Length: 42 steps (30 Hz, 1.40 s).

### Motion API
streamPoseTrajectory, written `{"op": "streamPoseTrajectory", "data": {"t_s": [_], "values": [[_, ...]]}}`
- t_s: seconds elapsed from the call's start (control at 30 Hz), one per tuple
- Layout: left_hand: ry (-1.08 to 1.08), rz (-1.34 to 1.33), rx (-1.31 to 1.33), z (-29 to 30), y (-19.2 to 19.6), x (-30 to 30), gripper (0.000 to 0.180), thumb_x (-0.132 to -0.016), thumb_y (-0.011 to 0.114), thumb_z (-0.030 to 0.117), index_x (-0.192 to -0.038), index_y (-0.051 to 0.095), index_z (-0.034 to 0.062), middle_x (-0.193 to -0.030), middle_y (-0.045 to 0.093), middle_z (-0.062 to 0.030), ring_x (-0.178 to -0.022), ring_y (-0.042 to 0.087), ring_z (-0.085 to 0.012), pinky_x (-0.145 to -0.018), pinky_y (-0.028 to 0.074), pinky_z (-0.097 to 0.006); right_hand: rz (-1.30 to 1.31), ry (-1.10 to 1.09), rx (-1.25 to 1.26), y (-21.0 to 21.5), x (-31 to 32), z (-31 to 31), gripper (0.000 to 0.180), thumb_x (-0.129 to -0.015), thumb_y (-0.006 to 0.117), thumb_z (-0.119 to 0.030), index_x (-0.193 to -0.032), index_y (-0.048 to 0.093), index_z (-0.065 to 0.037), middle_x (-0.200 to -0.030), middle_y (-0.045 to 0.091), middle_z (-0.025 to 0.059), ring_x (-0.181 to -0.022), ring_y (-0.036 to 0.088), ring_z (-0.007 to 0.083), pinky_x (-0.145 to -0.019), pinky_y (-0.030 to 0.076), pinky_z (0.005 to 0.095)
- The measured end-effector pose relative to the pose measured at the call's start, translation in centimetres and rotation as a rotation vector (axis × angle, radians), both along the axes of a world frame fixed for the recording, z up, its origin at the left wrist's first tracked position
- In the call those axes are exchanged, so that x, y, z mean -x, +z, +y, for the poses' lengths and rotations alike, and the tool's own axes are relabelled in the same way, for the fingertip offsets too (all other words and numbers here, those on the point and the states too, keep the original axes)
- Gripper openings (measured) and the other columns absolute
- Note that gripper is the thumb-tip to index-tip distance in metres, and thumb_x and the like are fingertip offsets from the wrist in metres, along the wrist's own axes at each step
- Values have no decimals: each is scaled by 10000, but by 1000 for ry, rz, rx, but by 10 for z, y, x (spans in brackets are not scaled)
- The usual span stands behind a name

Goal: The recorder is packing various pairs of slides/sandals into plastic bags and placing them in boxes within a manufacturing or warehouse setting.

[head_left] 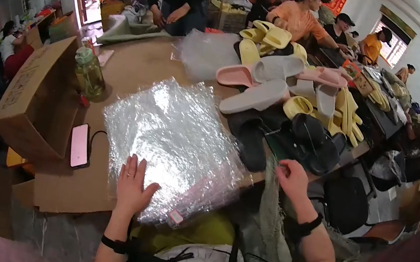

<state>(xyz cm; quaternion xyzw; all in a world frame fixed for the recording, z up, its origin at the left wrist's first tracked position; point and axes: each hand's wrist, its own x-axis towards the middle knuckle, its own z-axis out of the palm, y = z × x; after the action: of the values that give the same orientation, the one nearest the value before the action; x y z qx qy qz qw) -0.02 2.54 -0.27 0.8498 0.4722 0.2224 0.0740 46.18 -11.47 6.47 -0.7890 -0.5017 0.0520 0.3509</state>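
While the left hand (pixel 133 188) lies palm down on the near left part of the clear plastic sheets (pixel 178 120), its fingers straight and thumb spread, the right hand (pixel 294 179) hovers off their near right side, fingers half curled; whether these pinch anything I cannot tell. A grey-green woven cloth (pixel 271 198) hangs just beside it. The sheets lie flat on the near middle of the brown table (pixel 133 56), and the step in hand looks like smoothing or steadying them. The next move seems to call for a light fingertip pinch that parts one slick layer without dragging those beneath. Left of the sheets lies a phone (pixel 80 146); just beyond their right side sit dark slippers (pixel 253 147), with pale slippers (pixel 255 97) heaped farther off.
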Motion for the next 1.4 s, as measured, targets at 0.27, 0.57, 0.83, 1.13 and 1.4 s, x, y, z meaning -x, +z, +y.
{"op": "streamPoseTrajectory", "data": {"t_s": [0.27, 0.57, 0.83, 1.13, 1.4], "values": [[18, -29, 43, -7, 5, -2, 793, -888, 665, 489, -1476, 441, 6, -1592, 301, -278, -1488, 261, -433, -1209, 191, -545, -333, -391, 421, -6, -10, 143, 799, -751, 783, -590, -1217, 612, 35, -1173, 598, 203, -1176, 535, 397, -941, 519, 471], [22, -40, 57, -7, 11, -6, 827, -891, 655, 541, -1479, 436, 4, -1580, 310, -298, -1497, 245, -429, -1218, 180, -534, -357, -373, 169, -42, 7, 189, 494, -836, 768, -410, -1063, 615, 0, -1108, 616, 178, -1063, 621, 371, -858, 555, 459], [38, -37, 55, -8, 7, -4, 803, -906, 637, 516, -1507, 416, 31, -1604, 284, -270, -1502, 232, -424, -1226, 161, -518, -284, -123, 42, -41, -27, 135, 428, -824, 750, -350, -900, 631, 55, -942, 644, 273, -919, 633, 455, -797, 510, 513], [49, -36, 18, -7, 4, 6, 825, -898, 619, 590, -1486, 448, 39, -1573, 332, -287, -1486, 279, -424, -1220, 203, -519, -17, -86, -271, 30, 34, 42, 267, -840, 682, -81, -997, 549, 87, -1009, 549, 228, -938, 560, 407, -822, 470, 450], [-114, -82, 53, 2, 25, -13, 791, -790, 752, 437, -1426, 513, 33, -1501, 406, -334, -1398, 384, -485, -1160, 321, -530, -117, 226, -122, 79, 153, 67, 139, -729, 669, -101, -789, 625, 16, -867, 615, 227, -857, 582, 437, -730, 475, 516]]}}
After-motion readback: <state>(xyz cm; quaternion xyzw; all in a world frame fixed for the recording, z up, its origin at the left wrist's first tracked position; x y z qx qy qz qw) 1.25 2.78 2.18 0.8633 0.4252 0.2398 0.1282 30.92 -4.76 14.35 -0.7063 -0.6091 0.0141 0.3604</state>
